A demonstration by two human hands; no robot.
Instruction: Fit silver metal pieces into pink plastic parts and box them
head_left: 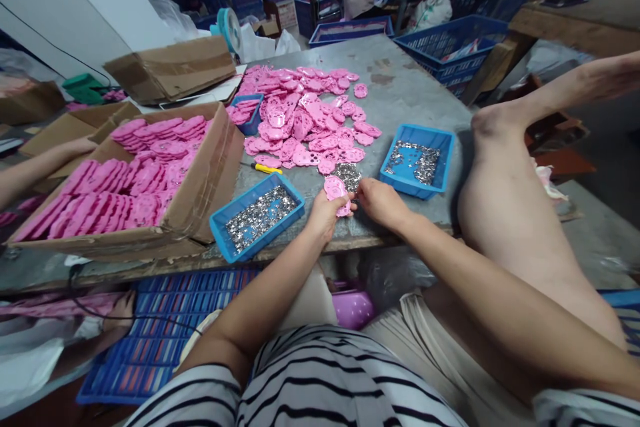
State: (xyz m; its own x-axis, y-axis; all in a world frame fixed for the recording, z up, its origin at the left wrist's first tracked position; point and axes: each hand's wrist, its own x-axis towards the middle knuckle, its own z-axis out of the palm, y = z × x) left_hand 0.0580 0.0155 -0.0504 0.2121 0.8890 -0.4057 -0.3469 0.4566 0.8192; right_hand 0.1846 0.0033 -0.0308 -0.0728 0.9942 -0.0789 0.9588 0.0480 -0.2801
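Note:
My left hand (325,215) is closed on a pink plastic casing (336,192), held just above the table's front edge. Close beside it, my right hand (381,203) has its fingertips pinched near the casing's right side; whatever they hold is too small to make out. Just behind both hands lies a loose heap of small silvery metal parts (349,175). More such parts lie in a blue tray (220,221) to the left and in another blue tray (447,163) to the right. A big pile of pink casings (305,117) spreads behind the hands.
A yellow-handled tool (269,169) lies behind the left tray. At left stands a cardboard box (220,160) packed with pink casings, with another person's arm (45,163) beside it. A bare bent leg (505,193) rises at the table's right edge. Blue crates (450,47) stand beyond.

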